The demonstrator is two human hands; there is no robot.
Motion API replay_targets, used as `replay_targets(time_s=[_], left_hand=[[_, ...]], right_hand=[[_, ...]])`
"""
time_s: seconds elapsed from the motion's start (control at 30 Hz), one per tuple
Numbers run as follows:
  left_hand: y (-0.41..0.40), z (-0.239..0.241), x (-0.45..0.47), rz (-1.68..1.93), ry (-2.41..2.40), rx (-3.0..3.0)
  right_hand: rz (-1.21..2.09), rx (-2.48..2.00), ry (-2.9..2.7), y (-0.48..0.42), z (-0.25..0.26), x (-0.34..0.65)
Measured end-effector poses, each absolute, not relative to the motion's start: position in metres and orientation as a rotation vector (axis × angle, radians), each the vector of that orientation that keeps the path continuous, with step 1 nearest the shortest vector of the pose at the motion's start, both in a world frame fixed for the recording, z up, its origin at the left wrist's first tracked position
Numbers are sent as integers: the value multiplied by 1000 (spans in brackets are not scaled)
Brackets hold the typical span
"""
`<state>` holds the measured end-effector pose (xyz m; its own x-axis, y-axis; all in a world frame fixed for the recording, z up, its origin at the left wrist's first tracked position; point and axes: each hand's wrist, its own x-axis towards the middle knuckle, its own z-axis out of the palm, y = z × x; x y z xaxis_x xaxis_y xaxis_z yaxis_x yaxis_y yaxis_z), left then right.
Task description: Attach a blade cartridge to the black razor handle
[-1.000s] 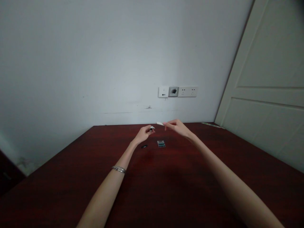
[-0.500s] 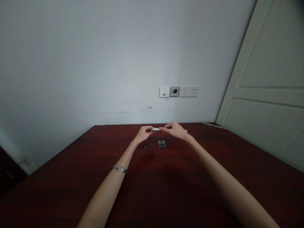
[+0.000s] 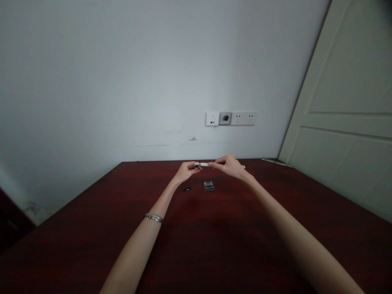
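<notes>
Now my left hand pinches a silvery piece; my right hand, nearly closed, grips a white stick.

Silvery bracelet, narrow, banded, around left forearm.

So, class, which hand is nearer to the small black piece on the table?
Left. The left hand is just above the small black piece in the picture; the right hand is up and well to its right.
</notes>
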<state>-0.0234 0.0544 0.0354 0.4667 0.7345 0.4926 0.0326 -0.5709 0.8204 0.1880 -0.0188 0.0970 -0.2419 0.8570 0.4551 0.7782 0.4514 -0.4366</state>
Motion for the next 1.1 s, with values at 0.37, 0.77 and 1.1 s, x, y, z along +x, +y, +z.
replay_targets(time_s=[0.37,0.77,1.1], left_hand=[[40,45,-21,915,668,1752],[38,44,-21,915,655,1758],[42,43,-22,993,617,1781]], right_hand=[[-112,-1354,-1962,-15,96,185],[-292,-1335,-1953,-13,94,189],[-287,-1267,-1968,-18,92,172]])
